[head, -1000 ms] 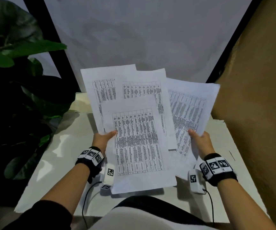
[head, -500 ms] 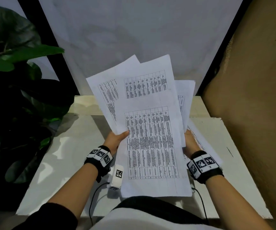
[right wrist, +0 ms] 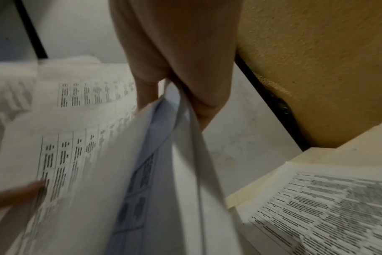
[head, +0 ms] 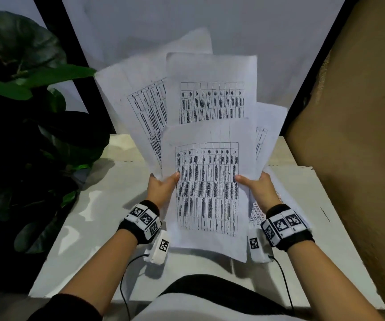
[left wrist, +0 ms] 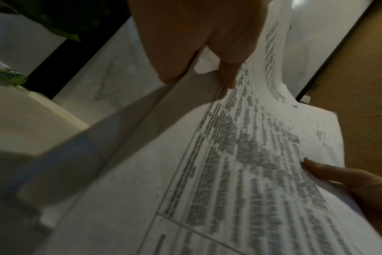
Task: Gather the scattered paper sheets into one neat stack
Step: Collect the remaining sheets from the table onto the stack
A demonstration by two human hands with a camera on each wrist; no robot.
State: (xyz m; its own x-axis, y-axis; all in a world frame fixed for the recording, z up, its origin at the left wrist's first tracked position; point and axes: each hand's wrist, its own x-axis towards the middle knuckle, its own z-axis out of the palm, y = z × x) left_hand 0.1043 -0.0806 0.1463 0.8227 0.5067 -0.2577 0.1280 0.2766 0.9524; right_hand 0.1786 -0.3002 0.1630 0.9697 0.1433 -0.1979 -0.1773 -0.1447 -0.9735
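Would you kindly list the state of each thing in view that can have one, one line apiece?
Front sheet: held up, pinched at both side edges.
Sheets behind: fanned out, not yet squared with the front sheet.
Sheet on the table: lying flat, not gathered.
Left hand: grips the sheets' left edge, thumb on front.
Right hand: grips the right edge, thumb on front.

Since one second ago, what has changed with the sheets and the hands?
The right hand moved inward toward the left hand, closing the wide fan of paper sheets into a narrower, more upright bundle. Both hands kept gripping the sheets' side edges; one sheet still lies on the white table.
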